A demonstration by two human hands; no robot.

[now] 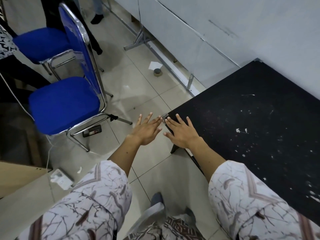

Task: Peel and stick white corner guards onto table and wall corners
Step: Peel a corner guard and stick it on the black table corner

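Observation:
A black table (pixel 251 118) stands against the white wall (pixel 259 23) on the right. On its near left corner sits a pale, translucent corner guard (pixel 164 116). My right hand (pixel 181 131) lies flat on the table top just behind that corner, fingers straight and spread. Beside the corner, out over the floor, my left hand (pixel 147 129) is flat with its fingers straight. Its fingertips reach toward the guard from the side. Whether they touch it I cannot tell.
Two blue chairs (pixel 64 103) with chrome frames stand to the left. A small round object (pixel 157 72) and a white paper scrap (pixel 155 65) lie on the tiled floor. A white box (pixel 61 178) and a dark flat device (pixel 91 130) lie near the chair legs. Another person's legs show top left.

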